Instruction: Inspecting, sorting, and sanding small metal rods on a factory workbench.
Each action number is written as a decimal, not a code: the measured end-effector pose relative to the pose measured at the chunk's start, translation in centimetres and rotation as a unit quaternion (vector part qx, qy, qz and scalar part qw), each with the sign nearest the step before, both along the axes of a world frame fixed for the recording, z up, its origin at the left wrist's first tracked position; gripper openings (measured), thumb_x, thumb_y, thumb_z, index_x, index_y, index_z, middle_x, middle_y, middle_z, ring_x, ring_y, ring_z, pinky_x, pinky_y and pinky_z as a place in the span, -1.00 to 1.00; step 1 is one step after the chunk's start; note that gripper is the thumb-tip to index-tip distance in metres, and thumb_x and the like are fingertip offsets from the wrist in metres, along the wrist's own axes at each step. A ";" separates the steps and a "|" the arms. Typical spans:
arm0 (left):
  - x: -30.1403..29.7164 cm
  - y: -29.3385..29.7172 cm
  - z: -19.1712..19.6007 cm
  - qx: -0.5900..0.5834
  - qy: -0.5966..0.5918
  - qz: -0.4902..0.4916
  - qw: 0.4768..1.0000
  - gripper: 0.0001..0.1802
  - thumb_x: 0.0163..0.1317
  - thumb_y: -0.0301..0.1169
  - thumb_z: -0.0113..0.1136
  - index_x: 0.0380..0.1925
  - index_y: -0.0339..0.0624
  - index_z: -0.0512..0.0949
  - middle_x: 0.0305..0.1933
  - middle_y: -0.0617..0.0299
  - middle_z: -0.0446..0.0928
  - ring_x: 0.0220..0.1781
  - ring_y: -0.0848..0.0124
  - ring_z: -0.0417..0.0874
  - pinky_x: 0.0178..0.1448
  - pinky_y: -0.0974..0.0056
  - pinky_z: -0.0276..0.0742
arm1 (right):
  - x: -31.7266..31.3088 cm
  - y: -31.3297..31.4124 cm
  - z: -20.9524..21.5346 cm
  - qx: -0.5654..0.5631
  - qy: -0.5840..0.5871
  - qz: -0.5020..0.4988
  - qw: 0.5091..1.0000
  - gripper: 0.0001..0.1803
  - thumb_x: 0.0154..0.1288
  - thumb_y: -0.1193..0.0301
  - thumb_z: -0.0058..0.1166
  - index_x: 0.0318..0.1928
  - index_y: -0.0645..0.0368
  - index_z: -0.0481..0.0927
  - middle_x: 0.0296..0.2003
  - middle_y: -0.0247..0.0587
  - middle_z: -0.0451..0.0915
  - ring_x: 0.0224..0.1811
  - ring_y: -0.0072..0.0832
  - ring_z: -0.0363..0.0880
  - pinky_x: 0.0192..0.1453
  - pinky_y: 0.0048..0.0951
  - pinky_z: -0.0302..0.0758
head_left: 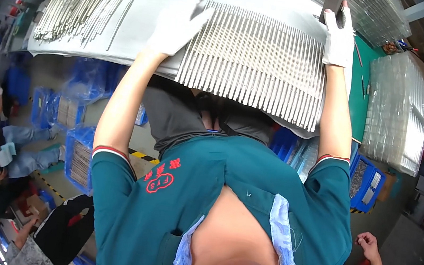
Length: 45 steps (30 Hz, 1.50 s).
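A row of slim metal rods (256, 58) lies side by side on the white-covered table in front of me. My left hand (180, 26), in a white glove, is at the row's left edge with the thumb angled toward the rods. Its fingers are blurred, and a small grey patch shows beside them that I cannot make out. Past the row's far right corner, my right hand (339, 39), also gloved, has thumb and fingers on a dark grey metal bar (333, 3). The upper end of that bar is cut off by the picture's edge.
Looser rods (81, 5) lie at the table's left. Clear plastic trays (397, 111) are stacked on the right, beside a green surface (355, 92) with thin tools. Blue bins (79, 160) stand below. Other people (11, 154) are at lower left; a person's hand (368, 245) shows at lower right.
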<state>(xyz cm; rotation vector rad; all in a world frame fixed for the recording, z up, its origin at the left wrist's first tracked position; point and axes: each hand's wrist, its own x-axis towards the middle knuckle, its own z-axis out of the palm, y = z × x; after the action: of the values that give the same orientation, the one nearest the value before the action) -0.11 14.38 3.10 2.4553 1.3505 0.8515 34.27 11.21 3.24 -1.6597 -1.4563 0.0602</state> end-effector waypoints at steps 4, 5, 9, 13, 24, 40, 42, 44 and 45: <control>3.8 2.8 -1.1 0.056 0.061 -0.067 0.994 -0.44 0.27 -0.02 0.03 0.11 -0.18 0.42 0.04 -0.03 0.49 0.08 0.09 0.50 0.21 0.13 0.36 | 0.1 0.0 -0.1 -0.078 -0.101 -0.081 0.989 -0.30 0.19 -0.04 0.10 0.32 -0.21 0.28 -0.19 -0.10 0.65 -0.30 -0.33 0.62 -0.13 -0.43 0.47; 4.7 3.0 -1.0 0.079 0.047 -0.080 0.993 -0.43 0.27 0.01 0.00 0.12 -0.16 0.42 0.05 -0.02 0.49 0.09 0.10 0.50 0.21 0.13 0.36 | 0.1 0.1 -0.1 -0.073 -0.081 -0.074 0.991 -0.30 0.19 -0.05 0.10 0.32 -0.21 0.29 -0.18 -0.08 0.65 -0.33 -0.33 0.61 -0.15 -0.44 0.47; 6.9 3.2 -1.5 0.125 0.096 -0.092 0.983 -0.42 0.29 0.01 -0.05 0.19 -0.11 0.37 0.15 -0.03 0.43 0.19 0.07 0.43 0.30 0.11 0.29 | 0.5 0.4 -1.1 -0.018 0.011 -0.022 1.000 -0.31 0.21 0.05 0.13 0.33 -0.12 0.28 -0.01 -0.05 0.57 -0.08 -0.44 0.56 0.03 -0.51 0.41; 5.0 4.6 -2.6 0.070 0.081 -0.101 0.989 -0.42 0.29 -0.03 -0.05 0.19 -0.14 0.36 0.20 -0.01 0.39 0.26 0.08 0.36 0.34 0.12 0.23 | 0.6 1.0 -1.2 0.040 0.004 -0.044 0.998 -0.33 0.19 -0.04 0.08 0.29 -0.16 0.33 -0.19 -0.04 0.64 -0.29 -0.22 0.65 -0.19 -0.37 0.48; 2.8 3.5 1.6 -0.003 0.108 -0.079 0.991 -0.53 0.28 -0.09 -0.09 -0.04 -0.24 0.49 0.02 -0.10 0.48 0.11 0.05 0.45 0.27 0.07 0.28 | 0.2 1.5 -1.2 0.024 0.085 -0.025 0.996 -0.33 0.21 0.01 0.08 0.30 -0.05 0.32 0.04 -0.06 0.56 0.02 -0.38 0.57 0.05 -0.52 0.40; 2.9 2.4 5.7 0.030 0.186 -0.044 0.981 -0.60 0.18 -0.10 0.07 -0.25 -0.23 0.57 -0.27 -0.06 0.56 -0.19 0.06 0.57 -0.02 0.05 0.45 | 0.9 1.7 -1.3 0.153 0.230 -0.027 0.961 -0.35 0.22 0.18 0.15 0.25 0.23 0.34 0.07 -0.06 0.49 0.07 -0.40 0.47 0.18 -0.46 0.33; 3.8 2.1 5.3 0.006 0.138 -0.040 0.990 -0.60 0.19 -0.10 0.07 -0.25 -0.24 0.56 -0.27 -0.06 0.56 -0.19 0.06 0.57 -0.02 0.06 0.45 | 0.5 1.8 -1.1 0.153 0.166 -0.038 0.973 -0.39 0.26 0.19 0.10 0.25 0.18 0.35 0.07 -0.07 0.49 0.08 -0.42 0.44 0.19 -0.46 0.30; 6.7 1.4 6.7 -0.070 0.191 -0.078 0.976 -0.57 0.20 -0.07 0.06 -0.21 -0.23 0.56 -0.21 -0.07 0.56 -0.15 0.07 0.56 0.01 0.06 0.44 | 0.9 1.6 -1.5 0.146 0.172 -0.018 0.974 -0.38 0.26 0.18 0.11 0.27 0.18 0.33 0.12 -0.04 0.46 0.13 -0.38 0.42 0.22 -0.47 0.28; 7.5 1.1 5.6 -0.013 0.137 -0.116 0.984 -0.57 0.20 -0.06 0.06 -0.17 -0.20 0.56 -0.16 -0.08 0.55 -0.10 0.07 0.55 0.06 0.05 0.42 | 0.5 1.3 -1.0 0.129 0.179 -0.013 0.975 -0.36 0.25 0.19 0.12 0.28 0.19 0.31 0.14 -0.03 0.44 0.14 -0.38 0.42 0.23 -0.47 0.28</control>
<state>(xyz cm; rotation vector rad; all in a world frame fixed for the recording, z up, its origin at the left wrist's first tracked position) 7.38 15.47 8.67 2.7162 1.1116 0.4547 34.81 12.53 2.19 -1.3742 -1.1176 0.1427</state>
